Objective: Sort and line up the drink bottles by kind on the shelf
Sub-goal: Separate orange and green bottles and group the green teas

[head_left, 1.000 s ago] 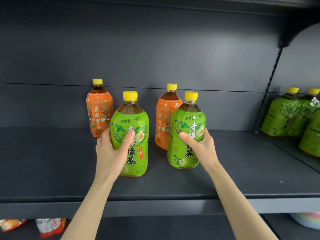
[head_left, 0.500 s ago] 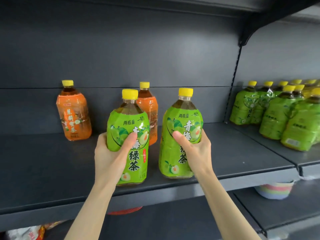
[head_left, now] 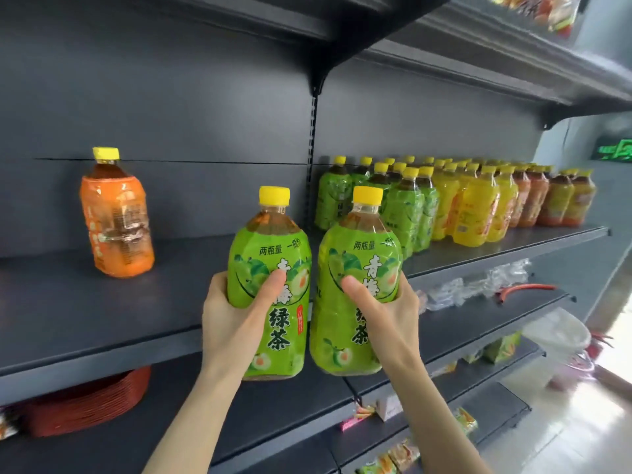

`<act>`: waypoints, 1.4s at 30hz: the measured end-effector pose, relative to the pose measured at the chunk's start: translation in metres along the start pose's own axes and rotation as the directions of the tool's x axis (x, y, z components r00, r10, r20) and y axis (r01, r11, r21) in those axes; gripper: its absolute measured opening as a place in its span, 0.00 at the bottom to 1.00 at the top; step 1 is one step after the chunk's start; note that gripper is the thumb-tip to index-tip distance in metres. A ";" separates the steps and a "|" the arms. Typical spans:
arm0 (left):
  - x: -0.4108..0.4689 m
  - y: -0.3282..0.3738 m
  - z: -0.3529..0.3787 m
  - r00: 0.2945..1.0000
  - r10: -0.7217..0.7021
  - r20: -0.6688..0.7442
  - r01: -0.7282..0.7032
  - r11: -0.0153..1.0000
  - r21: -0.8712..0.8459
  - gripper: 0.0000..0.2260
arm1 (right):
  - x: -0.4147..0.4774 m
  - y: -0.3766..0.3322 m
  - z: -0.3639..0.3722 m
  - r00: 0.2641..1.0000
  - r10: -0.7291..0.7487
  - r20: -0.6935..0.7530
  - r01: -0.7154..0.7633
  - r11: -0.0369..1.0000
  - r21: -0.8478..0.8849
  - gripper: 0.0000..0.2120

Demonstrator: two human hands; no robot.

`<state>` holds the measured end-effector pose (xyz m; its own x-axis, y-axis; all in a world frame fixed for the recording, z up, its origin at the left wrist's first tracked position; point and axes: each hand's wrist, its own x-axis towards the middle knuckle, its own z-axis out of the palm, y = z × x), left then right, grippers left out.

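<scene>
Two bare forearms rise from the bottom of the frame. The left hand (head_left: 232,323) is clamped round the middle of one green plum tea bottle (head_left: 270,248), its thumb laid across the front of the label and its fingers wrapped behind. The right hand (head_left: 390,319) grips a second green plum tea bottle (head_left: 362,248) in the same way. Both bottles are upright, yellow-capped and just beside each other at center frame, held in the air in front of the edge of the dark grey shelf (head_left: 68,302), with their bases below the level of the shelf board. Under that shelf, a stack of red dishes (head_left: 89,405) sits at lower left, and snack packets (head_left: 403,453) lie on the lower boards at bottom right. A red-handled tool (head_left: 526,289) rests on the next board down at right. Farther back, a lone orange tea bottle (head_left: 116,220) stands upright on the shelf at left, near the grey back panel (head_left: 171,97) and well apart from the held pair. Beyond the slotted upright at center, the adjoining shelf section (head_left: 547,239) carries packed rows sorted by color. The green bottles (head_left: 333,200) stand nearest the upright, followed by yellow bottles (head_left: 475,206) and then orange-brown bottles (head_left: 547,200) toward the far right. An upper shelf (head_left: 478,46) runs across the top right of the frame.
</scene>
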<state>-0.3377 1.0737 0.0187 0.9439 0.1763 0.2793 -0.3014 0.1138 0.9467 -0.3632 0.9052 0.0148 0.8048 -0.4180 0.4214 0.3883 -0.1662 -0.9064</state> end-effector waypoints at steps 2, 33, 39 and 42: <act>-0.025 -0.005 0.037 1.000 -0.028 0.012 0.029 0.999 -0.036 0.23 | -0.003 0.001 -0.044 1.000 -0.003 0.001 0.003 0.999 -0.033 0.28; 0.048 -0.078 0.360 0.988 0.058 -0.144 -0.047 0.996 0.074 0.32 | 0.254 0.108 -0.244 0.998 -0.051 0.032 0.052 0.998 -0.025 0.33; 0.058 -0.089 0.396 0.965 0.083 -0.248 -0.048 0.989 0.143 0.31 | 0.305 0.127 -0.253 0.992 -0.067 0.104 0.068 0.998 -0.002 0.30; 0.062 -0.094 0.409 0.943 0.100 -0.319 -0.046 0.984 0.171 0.31 | 0.325 0.141 -0.258 0.980 -0.058 0.190 0.055 0.998 0.019 0.35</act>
<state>-0.1954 0.6737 0.0130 0.8166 0.4890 0.3066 -0.3174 -0.0631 0.9462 -0.1633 0.5152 0.0169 0.8515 -0.2304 0.4710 0.4408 -0.1719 -0.8810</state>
